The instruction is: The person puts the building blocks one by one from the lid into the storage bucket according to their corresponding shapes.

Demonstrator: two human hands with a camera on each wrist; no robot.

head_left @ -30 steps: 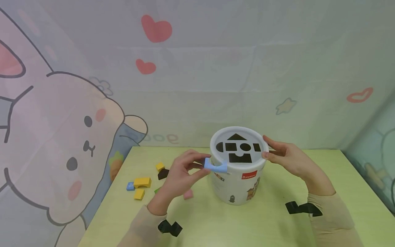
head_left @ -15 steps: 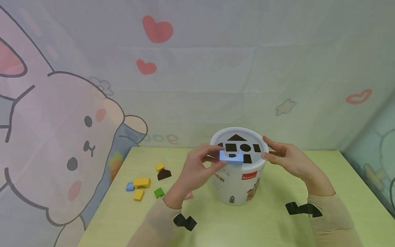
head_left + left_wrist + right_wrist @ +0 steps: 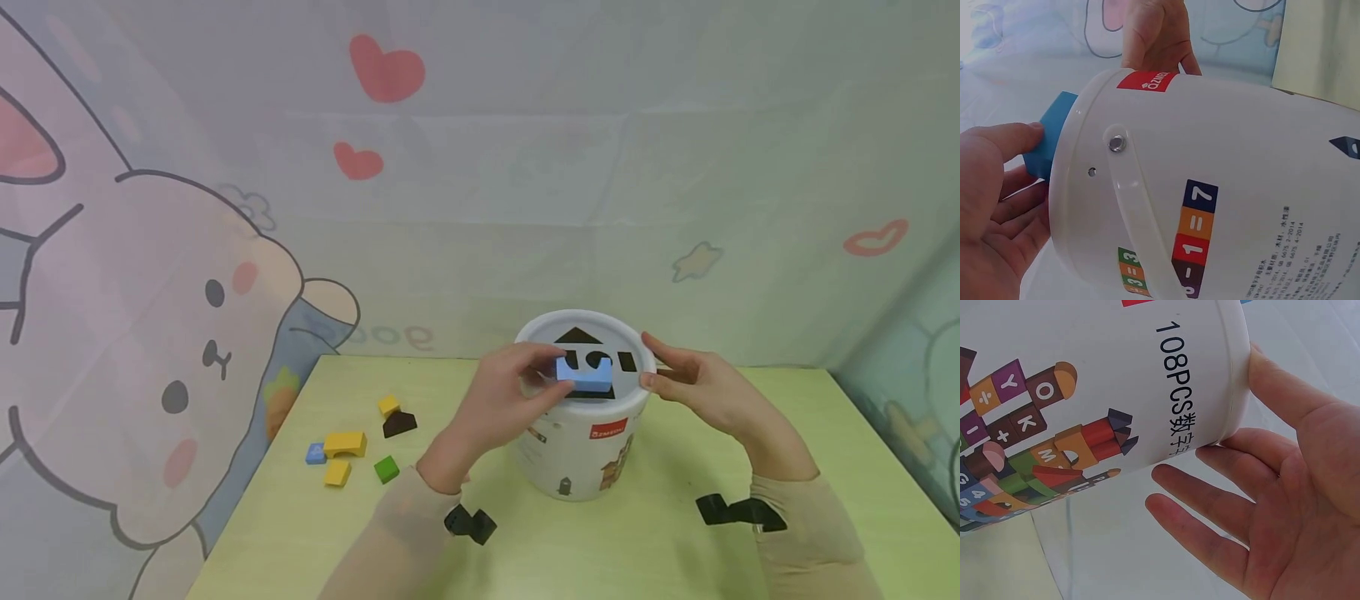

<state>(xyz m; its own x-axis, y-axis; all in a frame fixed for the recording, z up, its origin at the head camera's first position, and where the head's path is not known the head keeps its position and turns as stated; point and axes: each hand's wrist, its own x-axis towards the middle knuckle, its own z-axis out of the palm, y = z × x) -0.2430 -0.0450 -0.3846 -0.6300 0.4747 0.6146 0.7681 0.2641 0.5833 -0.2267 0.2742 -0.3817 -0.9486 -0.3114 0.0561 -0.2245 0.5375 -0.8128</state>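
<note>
My left hand [image 3: 495,390] pinches a blue arch-shaped toy block [image 3: 585,378] by its left end, between thumb and fingers. The block is over the lid [image 3: 542,332] of a white toy-block bucket [image 3: 566,450], its curved notch facing away from me. In the left wrist view, the blue block [image 3: 1054,134] is right against the lid; whether any of it sits in a hole is hidden. Dark shaped cutouts show in the lid, the front one partly covered by the block. My right hand [image 3: 705,385] holds the rim at the right, thumb and index finger touching it.
Left of the bucket on the green table [image 3: 637,550] lie a yellow arch block [image 3: 345,443], a small blue block [image 3: 316,453], two small yellow blocks, a dark brown block [image 3: 400,424] and a green block [image 3: 387,469]. A printed curtain hangs behind.
My left hand has carried the blue arch block rightward from the lid's left front edge to above its front cutout. My right hand stays at the rim.
</note>
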